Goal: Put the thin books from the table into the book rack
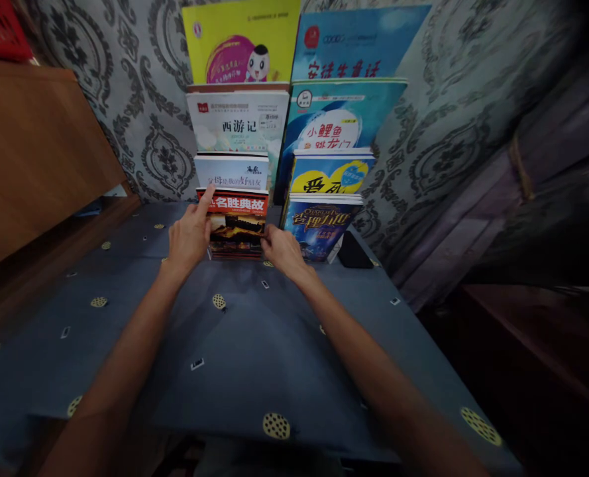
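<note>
A book with a red title band and a dark photo cover stands upright at the front of the left column of books. My left hand grips its left edge, the index finger reaching up to the top corner. At the lower right edge, the fingers of my right hand are closed on the same book. Right behind it rises a pale blue book, then a white book and a yellow-green book. To the right of my right hand stands a dark blue book.
Behind the dark blue book are a yellow and blue book, a teal book and a blue book. A black flat object lies on the blue tablecloth. A wooden cabinet is at left; a curtain hangs right.
</note>
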`<state>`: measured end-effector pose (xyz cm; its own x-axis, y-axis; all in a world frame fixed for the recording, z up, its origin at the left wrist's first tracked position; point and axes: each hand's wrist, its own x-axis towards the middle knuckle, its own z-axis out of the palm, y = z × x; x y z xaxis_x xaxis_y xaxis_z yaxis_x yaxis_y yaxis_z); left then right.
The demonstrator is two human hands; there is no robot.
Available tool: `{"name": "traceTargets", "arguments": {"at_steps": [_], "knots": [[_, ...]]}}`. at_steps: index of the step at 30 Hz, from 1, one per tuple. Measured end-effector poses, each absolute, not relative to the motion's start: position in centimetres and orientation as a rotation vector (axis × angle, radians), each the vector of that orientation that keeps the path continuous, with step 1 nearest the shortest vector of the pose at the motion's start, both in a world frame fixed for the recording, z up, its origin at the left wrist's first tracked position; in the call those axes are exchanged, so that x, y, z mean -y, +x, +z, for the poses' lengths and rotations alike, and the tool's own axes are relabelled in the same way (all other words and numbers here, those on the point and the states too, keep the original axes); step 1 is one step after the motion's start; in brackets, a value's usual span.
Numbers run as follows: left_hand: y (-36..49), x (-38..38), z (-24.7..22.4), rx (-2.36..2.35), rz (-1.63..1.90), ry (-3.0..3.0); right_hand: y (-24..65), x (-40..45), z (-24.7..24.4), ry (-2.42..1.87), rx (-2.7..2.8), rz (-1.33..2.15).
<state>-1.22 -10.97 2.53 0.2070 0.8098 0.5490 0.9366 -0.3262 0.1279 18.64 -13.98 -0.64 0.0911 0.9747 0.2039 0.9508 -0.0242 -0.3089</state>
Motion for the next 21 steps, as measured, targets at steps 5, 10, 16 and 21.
{"name": "traceTargets", "arguments": {"at_steps": [5, 10, 16, 21], "knots": [[-1.4, 11.0, 2.7, 1.701, -0.731, -2.24, 18.6, 14.2, -0.5, -2.031, 1.948, 0.096], [-1.5, 11.0, 2.8, 1.718, -0.694, -2.24, 18.8, 14.2, -0.4, -1.99, 1.954, 0.096], [-1.6, 10.8, 2.5, 1.695, -0.722, -2.239, 18.3, 15.1, 1.0, -1.815, 1.764, 0.007], [-1.7, 10.8, 2.5, 1.67, -0.766, -2.239, 18.2, 15.2, 1.5, -1.557, 1.739, -0.064]]}}
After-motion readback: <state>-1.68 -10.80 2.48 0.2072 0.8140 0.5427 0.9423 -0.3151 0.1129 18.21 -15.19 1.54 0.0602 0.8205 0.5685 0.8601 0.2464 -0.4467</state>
